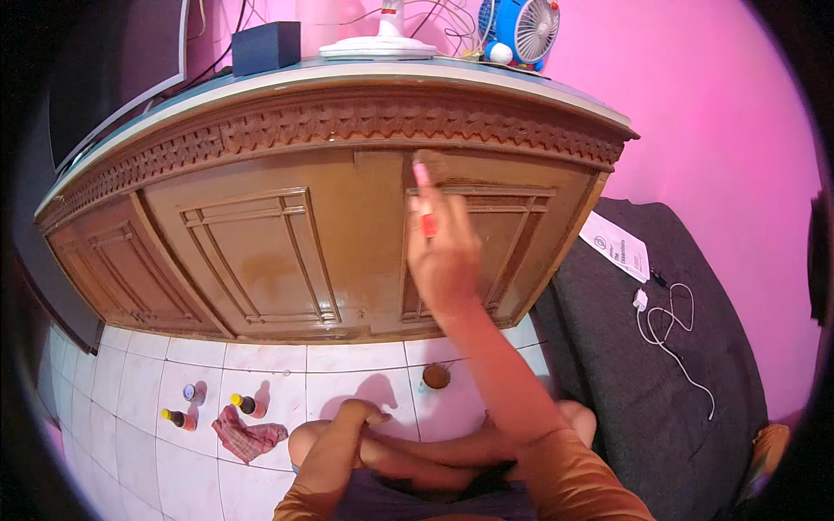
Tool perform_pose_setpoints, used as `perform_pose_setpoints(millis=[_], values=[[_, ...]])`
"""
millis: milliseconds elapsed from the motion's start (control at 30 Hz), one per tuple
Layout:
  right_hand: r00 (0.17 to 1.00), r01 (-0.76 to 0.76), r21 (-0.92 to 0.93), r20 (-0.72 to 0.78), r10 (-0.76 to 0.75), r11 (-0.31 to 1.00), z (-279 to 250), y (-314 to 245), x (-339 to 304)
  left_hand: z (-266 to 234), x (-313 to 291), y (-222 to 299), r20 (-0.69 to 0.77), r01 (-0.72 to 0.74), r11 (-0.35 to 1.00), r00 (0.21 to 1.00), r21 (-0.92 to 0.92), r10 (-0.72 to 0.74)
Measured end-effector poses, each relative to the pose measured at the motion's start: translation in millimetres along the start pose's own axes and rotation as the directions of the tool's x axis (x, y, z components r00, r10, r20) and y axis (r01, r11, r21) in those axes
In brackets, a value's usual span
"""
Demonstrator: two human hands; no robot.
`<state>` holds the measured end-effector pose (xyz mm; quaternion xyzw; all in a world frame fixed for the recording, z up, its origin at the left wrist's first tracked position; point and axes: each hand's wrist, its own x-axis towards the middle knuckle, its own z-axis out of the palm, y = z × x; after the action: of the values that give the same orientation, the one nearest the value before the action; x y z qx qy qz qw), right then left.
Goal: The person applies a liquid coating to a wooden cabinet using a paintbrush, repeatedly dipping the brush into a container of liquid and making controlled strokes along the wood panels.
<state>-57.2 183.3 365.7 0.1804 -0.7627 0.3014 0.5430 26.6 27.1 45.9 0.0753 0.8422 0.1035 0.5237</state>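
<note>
My right hand (445,252) is closed around the red-and-pink handle of a paintbrush (422,178). The brush's brown bristles touch the upper part of a brown wooden cabinet (252,252), just under its carved trim and above a framed door panel. My left hand (365,412) hangs low by my crossed legs, holding nothing, its fingers loosely apart. Between my knees and the cabinet, a cup of brown liquid (436,376) stands on the tiles. Parts of the cabinet front look glossy.
On the tiled floor at left are two yellow-capped bottles (250,405), a small round container (193,393) and a checked cloth (249,434). A dark mattress (643,347) at right bears a white cable and printed sheet. A blue fan (521,33) and a screen stand on the cabinet.
</note>
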Motion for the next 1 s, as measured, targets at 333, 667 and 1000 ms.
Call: perform_pose_setpoints(millis=[333, 667, 1000], values=[[0.988, -0.154, 0.384, 0.083, 0.132, 0.910, 14.0, -29.6, -7.8, 2.0, -4.3, -4.9, -0.020, -0.020, 1.000, 1.000, -0.002, 0.020], [0.940, -0.253, 0.269, -0.161, 0.302, 0.929, -43.7, 66.7, 6.5, -1.1, -1.0, -1.0, -0.027, -0.036, 0.999, 0.999, -0.001, 0.036], [0.997, 0.054, 0.040, 0.047, -0.056, 0.998, 14.8, -11.2, -2.7, -1.2, -1.1, -3.0, -0.029, -0.028, 1.000, 0.999, 0.003, 0.028]])
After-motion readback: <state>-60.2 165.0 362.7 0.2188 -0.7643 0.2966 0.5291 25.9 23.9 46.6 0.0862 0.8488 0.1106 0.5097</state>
